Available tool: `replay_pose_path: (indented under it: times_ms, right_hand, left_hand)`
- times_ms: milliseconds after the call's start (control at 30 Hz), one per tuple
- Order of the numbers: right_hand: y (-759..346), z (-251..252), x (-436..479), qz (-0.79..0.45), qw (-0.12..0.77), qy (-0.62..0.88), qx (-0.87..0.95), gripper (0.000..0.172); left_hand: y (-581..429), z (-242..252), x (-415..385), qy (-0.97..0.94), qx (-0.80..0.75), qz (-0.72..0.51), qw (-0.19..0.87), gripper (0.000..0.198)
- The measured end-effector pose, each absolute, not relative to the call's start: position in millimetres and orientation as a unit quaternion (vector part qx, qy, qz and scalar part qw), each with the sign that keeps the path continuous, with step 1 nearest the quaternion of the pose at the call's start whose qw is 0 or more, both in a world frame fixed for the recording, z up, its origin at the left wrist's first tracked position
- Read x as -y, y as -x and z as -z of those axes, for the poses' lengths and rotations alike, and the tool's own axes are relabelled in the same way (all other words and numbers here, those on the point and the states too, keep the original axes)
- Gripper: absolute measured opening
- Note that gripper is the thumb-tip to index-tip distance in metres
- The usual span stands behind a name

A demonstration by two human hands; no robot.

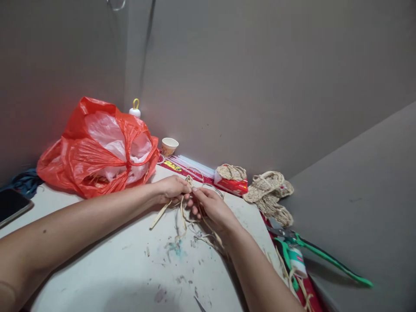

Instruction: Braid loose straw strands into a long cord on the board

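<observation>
My left hand (173,188) and my right hand (212,207) meet over the far part of the white table, fingertips pinched together. Between them is a small piece of straw braid (189,180), its top poking up above the fingers. Loose straw strands (182,216) hang from beneath both hands, and a wider flat strip (160,215) sticks out below the left one. The fingers of both hands are closed on the straw; their exact grip on single strands is too small to make out.
A red plastic bag (107,151) bulges at the back left, near a phone (13,206). A paper cup (169,146), a red packet (231,184) and braided straw pieces (271,193) line the wall. Green-handled shears (334,258) lie at the right edge. A pointed metal tip (199,303) shows in front.
</observation>
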State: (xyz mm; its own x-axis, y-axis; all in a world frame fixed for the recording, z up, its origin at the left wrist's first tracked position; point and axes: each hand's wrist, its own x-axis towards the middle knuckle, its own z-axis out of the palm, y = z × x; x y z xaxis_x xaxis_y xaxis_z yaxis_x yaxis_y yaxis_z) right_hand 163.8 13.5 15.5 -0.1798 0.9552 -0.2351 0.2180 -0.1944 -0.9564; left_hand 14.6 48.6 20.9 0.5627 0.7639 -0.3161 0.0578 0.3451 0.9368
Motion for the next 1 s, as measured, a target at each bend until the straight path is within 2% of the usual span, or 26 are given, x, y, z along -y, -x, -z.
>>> replay_pose_path:
  times_ms: [233,600,700,833,1000]
  right_hand:
    - [-166,-18,-19,-0.542,0.292,0.583,0.530,0.027]
    - [-173,-16,-22,-0.643,0.245,0.555,0.467,0.033]
    - [-169,-13,-20,-0.671,0.273,0.542,0.427,0.028]
    - [-160,-11,-16,-0.676,0.323,0.537,0.387,0.024]
    - [-150,-10,-14,-0.650,0.339,0.565,0.378,0.021]
  left_hand:
    - [-17,-17,-47,-0.583,-0.417,-0.245,0.653,0.027]
    - [-15,-16,-45,-0.694,-0.390,-0.249,0.551,0.021]
    - [-13,-13,-44,-0.734,-0.397,-0.230,0.500,0.020]
    - [-11,-14,-43,-0.745,-0.406,-0.187,0.495,0.020]
    - [-9,-34,-50,-0.779,-0.407,-0.068,0.471,0.021]
